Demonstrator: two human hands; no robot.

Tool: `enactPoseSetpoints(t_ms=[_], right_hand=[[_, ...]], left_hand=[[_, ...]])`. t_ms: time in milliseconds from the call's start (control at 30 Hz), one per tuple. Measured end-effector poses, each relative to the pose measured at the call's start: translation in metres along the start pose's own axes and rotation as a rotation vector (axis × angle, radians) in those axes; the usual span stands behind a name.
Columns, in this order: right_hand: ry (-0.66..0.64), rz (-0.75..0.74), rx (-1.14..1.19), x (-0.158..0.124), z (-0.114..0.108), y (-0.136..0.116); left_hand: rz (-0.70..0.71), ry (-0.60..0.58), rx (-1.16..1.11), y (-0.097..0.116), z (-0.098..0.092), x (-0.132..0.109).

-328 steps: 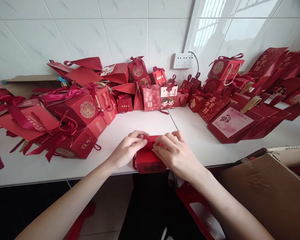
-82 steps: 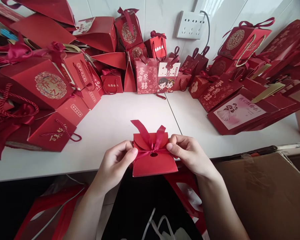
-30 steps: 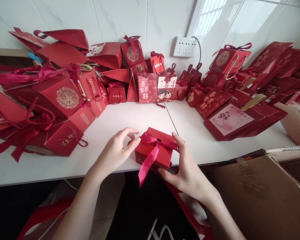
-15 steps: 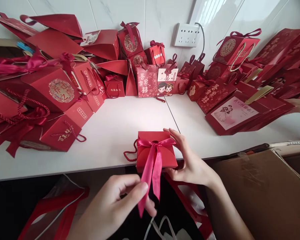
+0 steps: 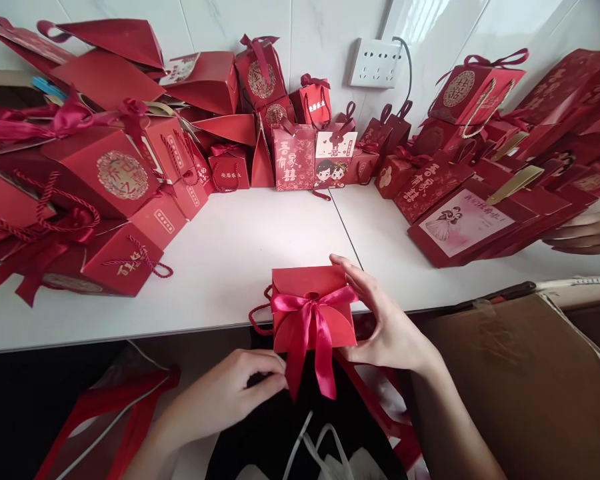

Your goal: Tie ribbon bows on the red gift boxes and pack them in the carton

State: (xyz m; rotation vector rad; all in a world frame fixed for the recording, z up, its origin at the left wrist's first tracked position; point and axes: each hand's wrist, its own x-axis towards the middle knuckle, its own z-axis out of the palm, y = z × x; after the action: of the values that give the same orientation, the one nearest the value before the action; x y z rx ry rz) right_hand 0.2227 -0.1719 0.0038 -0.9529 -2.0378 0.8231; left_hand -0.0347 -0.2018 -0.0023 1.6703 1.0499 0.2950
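Note:
A small red gift box (image 5: pixel 290 327) with a pink satin ribbon (image 5: pixel 324 360) tied in a bow across its flap is held at the front edge of the white table. My right hand (image 5: pixel 387 327) grips its right side, fingers at the upper corner and thumb below. My left hand (image 5: pixel 253 380) is closed at the lower left corner, fingertips pinching the edge of the left ribbon tail. The other tail hangs loose. A twisted red cord handle (image 5: pixel 260 319) sticks out on the box's left.
Stacked red gift boxes (image 5: pixel 123 177) fill the table's left; more red bags (image 5: pixel 467 223) stand right and at the back. A power strip (image 5: pixel 376 63) is on the tiled wall. Another person's hand (image 5: pixel 585 232) shows far right. A cardboard box (image 5: pixel 520 380) stands lower right.
The gift box has tilted so more of its flap front shows. My left hand has moved up from the tail's end to near the box's corner. Another person's hand has come further into view.

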Motion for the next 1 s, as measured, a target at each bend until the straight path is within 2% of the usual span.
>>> enactPoseSetpoints(t_ms=[67, 100, 167, 233, 267, 367, 433, 500, 567, 667, 733, 833, 1000], right_hand=[[0.021, -0.009, 0.017, -0.003, 0.001, 0.001], [0.03, -0.009, 0.028, -0.004, 0.001, 0.002], [0.04, -0.008, 0.04, -0.005, 0.003, 0.003], [0.055, -0.013, 0.04, -0.006, 0.005, 0.003], [0.066, -0.021, 0.036, -0.006, 0.006, 0.003], [0.105, -0.06, 0.001, -0.006, 0.008, 0.001], [0.144, -0.089, -0.026, -0.007, 0.007, -0.002], [0.189, -0.114, -0.051, -0.009, 0.006, -0.006], [0.231, -0.128, -0.078, -0.012, 0.004, -0.011], [0.272, -0.128, -0.13, -0.017, 0.003, -0.018], [0.292, -0.14, -0.163, -0.021, 0.004, -0.022], [0.316, -0.153, -0.21, -0.027, 0.003, -0.027], [0.35, -0.149, -0.235, -0.04, -0.002, -0.038]], left_hand=[[-0.047, 0.032, 0.063, -0.006, -0.015, -0.005], [-0.067, 0.1, 0.085, -0.008, -0.023, -0.007], [-0.044, 0.341, 0.096, -0.004, -0.034, -0.007], [0.051, 0.592, 0.079, 0.009, -0.037, -0.002], [0.098, 0.668, 0.076, 0.017, -0.035, 0.002], [0.168, 0.727, 0.106, 0.04, -0.021, 0.017], [0.222, 0.813, 0.141, 0.049, -0.009, 0.025], [0.342, 0.938, 0.183, 0.054, 0.003, 0.028], [0.525, 1.025, 0.256, 0.058, 0.013, 0.027], [0.816, 1.013, 0.431, 0.067, 0.024, 0.021], [0.917, 0.965, 0.559, 0.074, 0.03, 0.018], [0.977, 0.951, 0.669, 0.083, 0.038, 0.015], [1.042, 0.995, 0.657, 0.096, 0.048, 0.008]])
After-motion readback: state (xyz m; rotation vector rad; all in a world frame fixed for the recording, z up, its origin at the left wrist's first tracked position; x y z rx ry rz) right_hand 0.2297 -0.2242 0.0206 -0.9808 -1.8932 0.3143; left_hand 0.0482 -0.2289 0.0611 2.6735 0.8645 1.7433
